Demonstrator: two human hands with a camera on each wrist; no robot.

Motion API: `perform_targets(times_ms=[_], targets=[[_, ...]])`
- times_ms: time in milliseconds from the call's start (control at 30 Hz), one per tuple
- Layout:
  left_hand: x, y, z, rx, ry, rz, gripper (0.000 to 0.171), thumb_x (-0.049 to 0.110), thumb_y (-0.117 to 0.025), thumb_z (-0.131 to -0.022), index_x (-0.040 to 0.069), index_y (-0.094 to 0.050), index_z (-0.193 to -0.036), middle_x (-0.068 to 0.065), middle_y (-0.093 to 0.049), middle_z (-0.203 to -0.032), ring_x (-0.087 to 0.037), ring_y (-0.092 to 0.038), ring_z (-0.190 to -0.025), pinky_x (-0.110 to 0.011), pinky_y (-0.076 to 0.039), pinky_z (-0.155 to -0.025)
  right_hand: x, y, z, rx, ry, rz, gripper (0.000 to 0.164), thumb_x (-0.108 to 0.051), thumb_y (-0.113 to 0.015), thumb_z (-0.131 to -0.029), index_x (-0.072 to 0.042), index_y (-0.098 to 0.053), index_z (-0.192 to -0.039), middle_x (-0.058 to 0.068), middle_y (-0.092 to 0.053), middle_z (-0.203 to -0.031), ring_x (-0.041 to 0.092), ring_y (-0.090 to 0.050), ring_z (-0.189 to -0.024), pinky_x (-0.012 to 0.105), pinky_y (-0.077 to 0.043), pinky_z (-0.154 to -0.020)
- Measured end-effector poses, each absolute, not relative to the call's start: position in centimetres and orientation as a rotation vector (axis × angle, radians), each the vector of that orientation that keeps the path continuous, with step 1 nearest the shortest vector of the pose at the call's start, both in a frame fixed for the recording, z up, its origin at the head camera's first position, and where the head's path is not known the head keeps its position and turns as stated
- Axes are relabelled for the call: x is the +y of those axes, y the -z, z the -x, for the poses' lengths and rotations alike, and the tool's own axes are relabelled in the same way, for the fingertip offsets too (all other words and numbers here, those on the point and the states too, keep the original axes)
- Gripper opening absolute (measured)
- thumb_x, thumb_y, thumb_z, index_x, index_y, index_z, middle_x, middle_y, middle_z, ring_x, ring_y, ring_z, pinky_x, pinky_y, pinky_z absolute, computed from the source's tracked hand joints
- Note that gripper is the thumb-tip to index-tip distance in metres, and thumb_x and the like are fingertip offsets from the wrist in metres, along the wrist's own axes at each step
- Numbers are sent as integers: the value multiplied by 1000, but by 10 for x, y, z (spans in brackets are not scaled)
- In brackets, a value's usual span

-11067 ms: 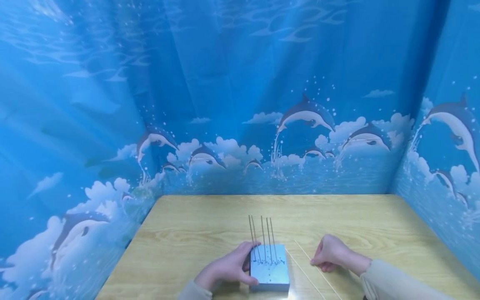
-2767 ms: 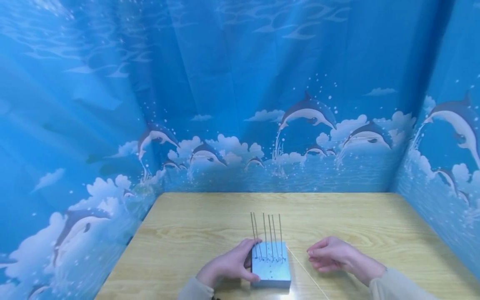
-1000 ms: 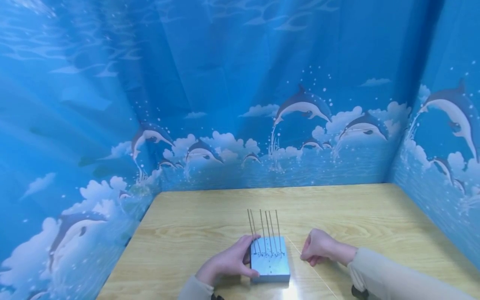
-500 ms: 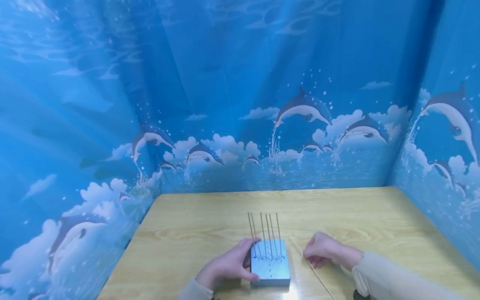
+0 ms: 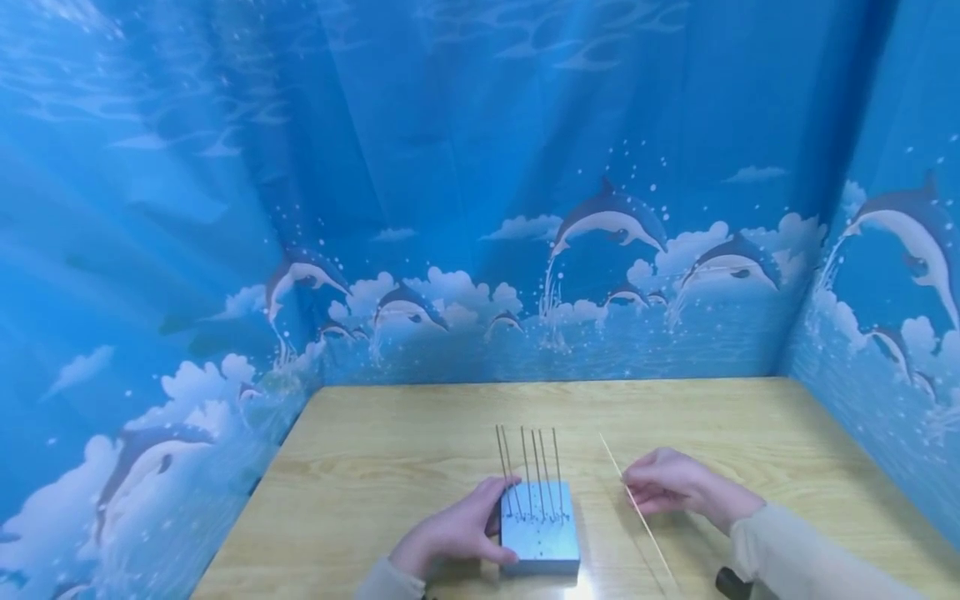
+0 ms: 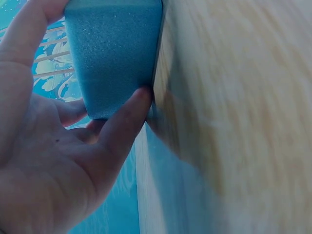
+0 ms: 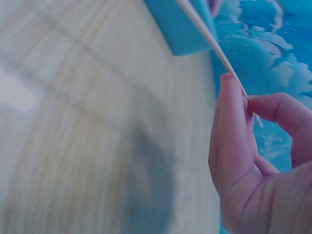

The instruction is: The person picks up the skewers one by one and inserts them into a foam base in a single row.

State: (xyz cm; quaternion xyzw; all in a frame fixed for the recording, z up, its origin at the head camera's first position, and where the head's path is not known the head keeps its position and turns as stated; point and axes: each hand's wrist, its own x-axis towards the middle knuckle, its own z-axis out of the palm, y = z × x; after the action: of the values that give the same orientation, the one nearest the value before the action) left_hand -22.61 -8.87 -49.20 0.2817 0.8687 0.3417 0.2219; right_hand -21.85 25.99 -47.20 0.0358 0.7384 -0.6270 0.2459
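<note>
A light-blue foam block (image 5: 538,546) sits on the table, with several thin wooden skewers (image 5: 557,468) standing in a row in its top and dark dots around them. My left hand (image 5: 459,527) grips the block's left side; in the left wrist view, the thumb presses the blue foam (image 6: 114,53) near the tabletop. To the block's right, my right hand (image 5: 678,485) pinches another skewer (image 5: 647,528) between thumb and fingers. That skewer is raised and slanted, and its shadow falls on the table. The right wrist view shows the skewer (image 7: 210,38) passing in front of the block.
The wood-grain table (image 5: 390,442) is ringed by a blue curtain (image 5: 420,167) printed with dolphins and clouds. A dark band (image 5: 733,583) is at the right wrist.
Earlier, two skewers lay on the table; one now stands in the block at the row's right end. My right hand has lifted the other off the table. The left hand keeps its grip.
</note>
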Motion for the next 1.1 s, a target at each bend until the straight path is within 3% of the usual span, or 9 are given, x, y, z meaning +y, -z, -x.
perform_targets(times_ms=[400,533,667,767,1100], targets=[[-91,493,224,2403,-950,-784,107,40,-87,-67,16,-29,-154,-2,-41,-150,-23,-42,-139,-48,-32,-120,274,443,217,1932,1927,15,51,-10,-63,-94,24,-43,-126,8,-72,-92,16,-72,-84,31,-62,-82],[-92,493,225,2405,-955,-790,107,39,-87,-67,16,-29,-154,-2,-42,-149,-22,-42,-138,-47,-32,-120,272,433,215,1939,1980,47,36,-10,-62,-95,14,-54,-120,6,-71,-95,16,-71,-88,35,-61,-86],[-93,493,225,2421,-947,-828,107,38,-87,-68,14,-29,-154,-3,-44,-147,-23,-44,-136,-47,-34,-119,267,424,213,1918,2032,89,13,-10,-59,-97,-4,-63,-108,5,-70,-93,15,-71,-89,36,-61,-86],[-92,493,224,2425,-942,-841,107,39,-87,-68,14,-29,-154,-3,-44,-147,-22,-44,-136,-46,-34,-119,262,417,210,1926,2059,117,10,-9,-58,-98,-8,-64,-105,3,-70,-92,15,-70,-89,36,-61,-85],[-92,491,224,2403,-979,-856,105,38,-86,-68,14,-30,-153,-2,-46,-144,-21,-46,-134,-44,-36,-119,236,397,202,2150,2080,37,14,-10,-60,-97,0,-62,-107,2,-70,-93,15,-70,-88,39,-62,-82]])
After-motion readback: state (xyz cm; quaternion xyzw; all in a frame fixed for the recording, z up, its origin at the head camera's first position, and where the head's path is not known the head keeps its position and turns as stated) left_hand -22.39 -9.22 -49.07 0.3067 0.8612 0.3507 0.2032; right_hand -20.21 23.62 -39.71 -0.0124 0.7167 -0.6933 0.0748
